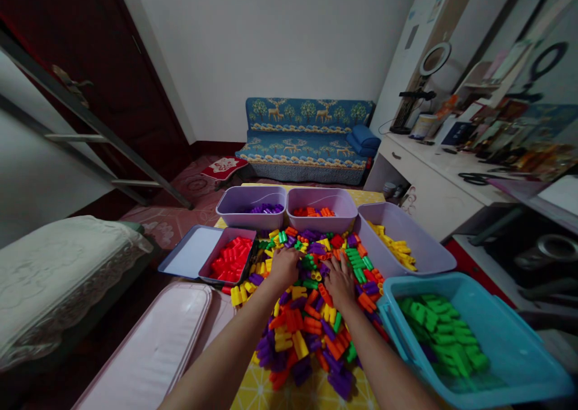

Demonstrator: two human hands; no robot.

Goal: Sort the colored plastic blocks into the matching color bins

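Note:
A heap of plastic building pieces (pixel 293 319) in red, orange, yellow, green and purple covers much of the table. My left hand (pixel 284 267) is at the heap's middle, its fingers bent and close together; what they hold, if anything, is hidden. To its right, my right hand (pixel 339 282) rests on the pieces with fingers apart, near some orange and green ones. Around the heap, sorted pieces lie in containers: purple in one lilac bin (pixel 250 218), orange in another lilac bin (pixel 321 220), yellow in a third (pixel 419 235), red in a hinged box (pixel 209 264), green in a turquoise bin (pixel 510 344).
A pale pink lid (pixel 149 344) lies at the table's left. Yellow patterned cloth (pixel 257 389) covers the table. Beyond it stand a blue sofa (pixel 302 148) and a small red stool (pixel 224 167). A cluttered white dresser (pixel 433 163) is at the right, a cloth-covered bed (pixel 58 265) at the left.

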